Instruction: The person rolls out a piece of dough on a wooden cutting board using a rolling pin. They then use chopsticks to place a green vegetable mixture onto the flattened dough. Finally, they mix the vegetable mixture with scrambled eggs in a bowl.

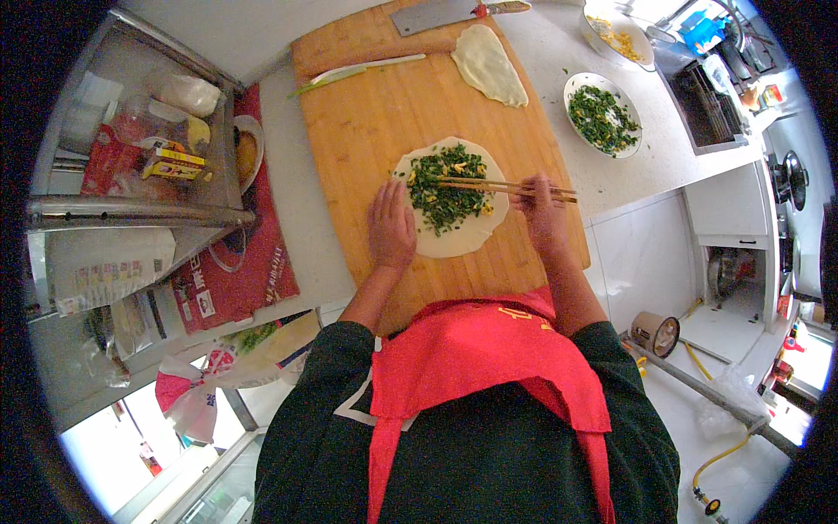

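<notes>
A round sheet of rolled dough (452,245) lies on a wooden cutting board (366,131). Chopped green leaves with bits of yellow egg form a filling (448,203) over most of it, leaving a bare rim widest at the front. My right hand (543,213) holds a pair of wooden chopsticks (484,185), whose tips rest in the filling. At the dough's left edge, my left hand (393,226) lies palm down with its fingers pointing away from me; it holds nothing. A folded, half-round piece of dough (491,65) sits at the board's far right.
A rolling pin (373,57) and a scallion (366,67) lie toward the back, near a cleaver (435,16). On the right counter stand a plate of green filling (602,114) and a white bowl (619,36) with yellow bits. A metal shelf (141,213) flanks the left.
</notes>
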